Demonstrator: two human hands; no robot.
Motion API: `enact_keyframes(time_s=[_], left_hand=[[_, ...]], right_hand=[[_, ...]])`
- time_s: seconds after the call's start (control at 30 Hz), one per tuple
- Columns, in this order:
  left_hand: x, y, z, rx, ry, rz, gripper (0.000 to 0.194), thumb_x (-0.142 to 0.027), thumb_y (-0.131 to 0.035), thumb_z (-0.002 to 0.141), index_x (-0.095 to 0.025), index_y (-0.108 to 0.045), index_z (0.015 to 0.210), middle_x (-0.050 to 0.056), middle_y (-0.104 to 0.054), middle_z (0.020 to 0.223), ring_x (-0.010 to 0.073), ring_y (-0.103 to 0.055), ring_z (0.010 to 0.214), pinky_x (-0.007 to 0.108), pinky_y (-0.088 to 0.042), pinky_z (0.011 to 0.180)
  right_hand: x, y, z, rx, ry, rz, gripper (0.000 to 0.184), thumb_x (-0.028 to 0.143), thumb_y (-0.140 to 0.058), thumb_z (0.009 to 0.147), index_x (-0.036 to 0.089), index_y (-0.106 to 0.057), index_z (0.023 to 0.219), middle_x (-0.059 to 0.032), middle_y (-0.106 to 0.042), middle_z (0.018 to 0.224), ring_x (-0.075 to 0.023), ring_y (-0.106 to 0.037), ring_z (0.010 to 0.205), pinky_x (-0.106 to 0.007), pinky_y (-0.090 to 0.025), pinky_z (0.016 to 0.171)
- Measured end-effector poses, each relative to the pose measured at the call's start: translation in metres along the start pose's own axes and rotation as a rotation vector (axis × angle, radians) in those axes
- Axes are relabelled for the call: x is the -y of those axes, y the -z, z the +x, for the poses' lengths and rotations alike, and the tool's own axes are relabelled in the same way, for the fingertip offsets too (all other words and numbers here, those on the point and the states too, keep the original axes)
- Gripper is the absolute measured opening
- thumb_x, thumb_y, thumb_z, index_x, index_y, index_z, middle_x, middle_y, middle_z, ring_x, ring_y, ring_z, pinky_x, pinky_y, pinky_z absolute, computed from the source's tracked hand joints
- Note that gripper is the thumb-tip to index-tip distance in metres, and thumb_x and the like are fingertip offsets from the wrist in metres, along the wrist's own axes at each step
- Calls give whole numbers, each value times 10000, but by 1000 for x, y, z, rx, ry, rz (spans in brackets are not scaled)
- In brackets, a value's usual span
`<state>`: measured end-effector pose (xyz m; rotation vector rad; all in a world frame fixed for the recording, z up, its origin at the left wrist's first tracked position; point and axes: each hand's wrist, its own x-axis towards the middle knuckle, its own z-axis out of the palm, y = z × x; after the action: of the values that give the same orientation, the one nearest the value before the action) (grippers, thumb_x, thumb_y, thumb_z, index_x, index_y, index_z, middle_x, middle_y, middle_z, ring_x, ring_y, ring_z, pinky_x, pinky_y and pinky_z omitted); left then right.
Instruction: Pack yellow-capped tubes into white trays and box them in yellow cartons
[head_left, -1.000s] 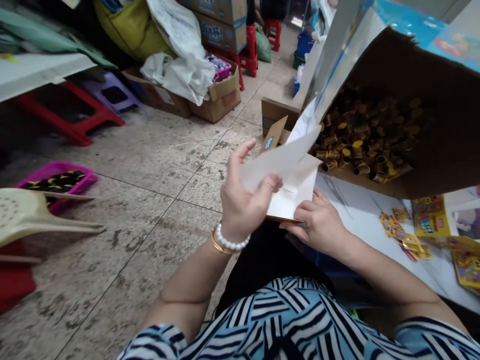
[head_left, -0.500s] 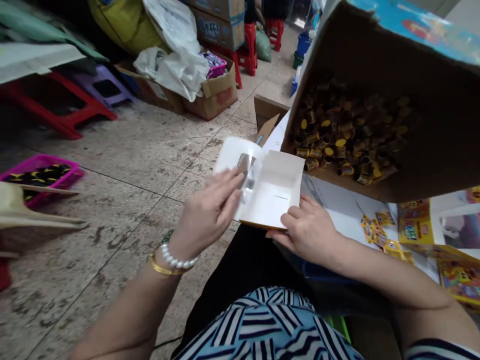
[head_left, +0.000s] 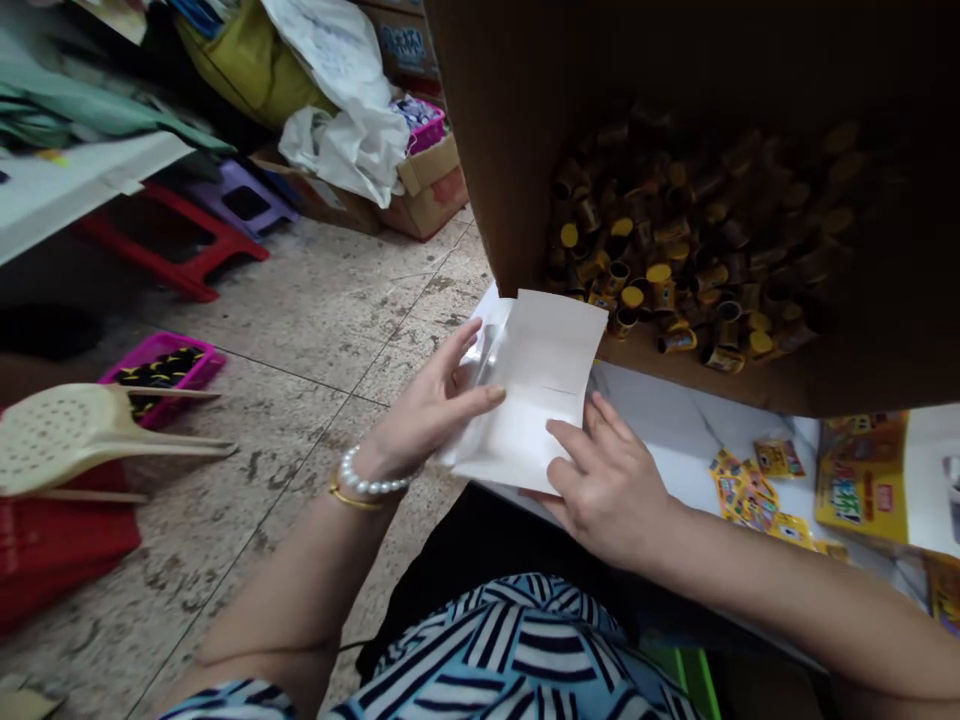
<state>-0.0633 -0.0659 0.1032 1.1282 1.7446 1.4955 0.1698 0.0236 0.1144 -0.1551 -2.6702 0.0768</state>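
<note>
A flat white card packet [head_left: 536, 385] with a clear plastic part at its left edge lies on the near corner of a white table [head_left: 675, 430]. My left hand [head_left: 439, 405] grips its left edge, thumb and fingers pressed on the plastic. My right hand [head_left: 600, 480] rests on the packet's lower right, fingers spread flat on it. A pearl bracelet and a gold bangle ring my left wrist.
A big cardboard box [head_left: 750, 200] tipped on its side holds several small brown and yellow rolls, just behind the packet. Yellow printed packets [head_left: 757, 485] lie on the table to the right. On the floor left stand a pink tray [head_left: 161, 370], stools and cartons.
The white packet was open like a folder and is now folded flat on the table corner. My left hand moved onto its left edge; my right hand spread on top.
</note>
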Motion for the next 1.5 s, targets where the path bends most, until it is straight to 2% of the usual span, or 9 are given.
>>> enact_keyframes(time_s=[0.1, 0.33, 0.47, 0.6, 0.77, 0.9, 1.2, 1.4, 1.5], left_hand=[[-8, -1, -1, 176, 245, -265, 771, -443, -794, 789, -294, -500, 1486, 113, -671, 1370, 333, -717, 1159, 448, -682, 877], [-5, -4, -20, 106, 321, -587, 701, -404, -730, 843, -289, -452, 1476, 91, -695, 1308, 316, -701, 1189, 415, -645, 958], [0, -3, -8, -6, 372, -541, 657, -300, -741, 855, -265, -468, 1452, 94, -654, 1374, 267, -692, 1183, 314, -639, 919], [0, -4, -4, -15, 373, -556, 640, -291, -745, 849, -272, -486, 1434, 87, -630, 1411, 262, -688, 1183, 294, -639, 883], [-1, -5, -19, -30, 368, -593, 694, -328, -756, 838, -270, -467, 1466, 103, -622, 1409, 270, -682, 1188, 276, -629, 846], [0, 1, -30, -59, 359, -587, 735, -350, -772, 833, -275, -447, 1488, 105, -620, 1414, 274, -662, 1229, 280, -610, 887], [-10, -17, -31, -45, 282, -617, 753, -346, -757, 860, -297, -394, 1518, 92, -543, 1517, 286, -598, 1327, 333, -583, 1003], [-9, -22, -36, -30, 268, -648, 761, -375, -752, 868, -321, -371, 1525, 84, -491, 1565, 298, -556, 1381, 391, -554, 1087], [-2, -24, -42, -27, 265, -694, 778, -453, -735, 876, -314, -358, 1542, 85, -504, 1556, 305, -520, 1423, 427, -509, 1157]], right_hand=[[-4, 4, 1, -25, 67, 112, 329, 463, -703, 888, 160, -722, 764, -175, -708, 1286, -396, -669, 1179, -618, -463, 1149], [-34, -8, 6, 66, 169, 350, 326, 425, -648, 941, 144, -716, 791, -226, -538, 1518, -396, -628, 1284, -648, -378, 1185], [-72, 8, 25, 323, 132, 523, 488, 404, -685, 929, 132, -648, 1332, -253, -203, 1691, -352, -501, 1440, -485, -487, 1132], [-122, 28, 50, 366, -8, 478, 600, 352, -635, 960, 222, -489, 1527, -105, -535, 1550, -255, -594, 1343, -388, -511, 1098], [-152, -11, 66, 354, -129, -62, 392, 167, -504, 963, 137, -681, 1312, -145, -694, 1276, -332, -589, 1188, -463, -468, 987], [-146, -25, 65, 318, -102, -197, 359, 197, -513, 944, 104, -700, 1235, -167, -707, 1137, -352, -542, 1145, -490, -403, 983], [-79, 2, 76, 181, -80, 170, 331, 281, -576, 899, 165, -727, 1169, -116, -682, 1074, -296, -593, 1060, -425, -474, 993], [-74, -30, 58, 5, -417, 329, 428, 314, -648, 884, 193, -621, 1294, -145, -604, 1295, -280, -614, 1156, -420, -526, 1001], [-71, -28, 52, 135, -655, 471, 452, 336, -677, 836, 182, -596, 1252, -131, -691, 1160, -270, -681, 952, -423, -568, 850]])
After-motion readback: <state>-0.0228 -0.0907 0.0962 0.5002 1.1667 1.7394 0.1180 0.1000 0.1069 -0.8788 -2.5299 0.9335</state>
